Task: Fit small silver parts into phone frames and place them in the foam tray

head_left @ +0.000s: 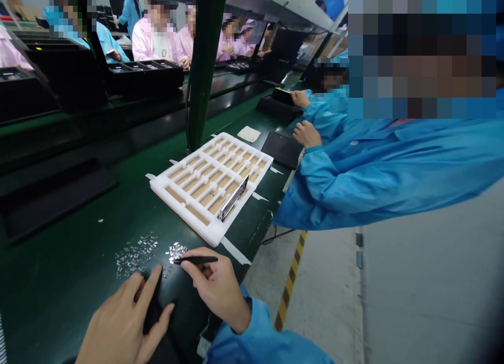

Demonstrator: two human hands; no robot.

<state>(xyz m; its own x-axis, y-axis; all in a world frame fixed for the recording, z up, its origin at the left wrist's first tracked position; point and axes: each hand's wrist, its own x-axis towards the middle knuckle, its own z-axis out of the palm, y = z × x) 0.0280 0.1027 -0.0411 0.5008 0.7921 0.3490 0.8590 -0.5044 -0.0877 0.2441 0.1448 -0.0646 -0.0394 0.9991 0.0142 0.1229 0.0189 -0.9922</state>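
Note:
Black tweezers [199,259] are pinched in my right hand [220,288], their tip at a small heap of shiny metal pieces [176,250] on the green bench. My left hand [122,319] rests to the left, fingers apart, index fingertip close to the loose bits. More small metal pieces [136,255] lie scattered beyond it. A white foam tray [189,200] with rows of slots sits farther up the bench. Standing on edge in its near right side is a thin, shiny-edged device [234,198], which looks like a phone.
A co-worker in a blue smock [378,169] sits close on the right, hands over a black tray [281,148]. A green post [205,64] rises behind the foam tray. A black tray [55,196] lies at left. People in pink work across the line.

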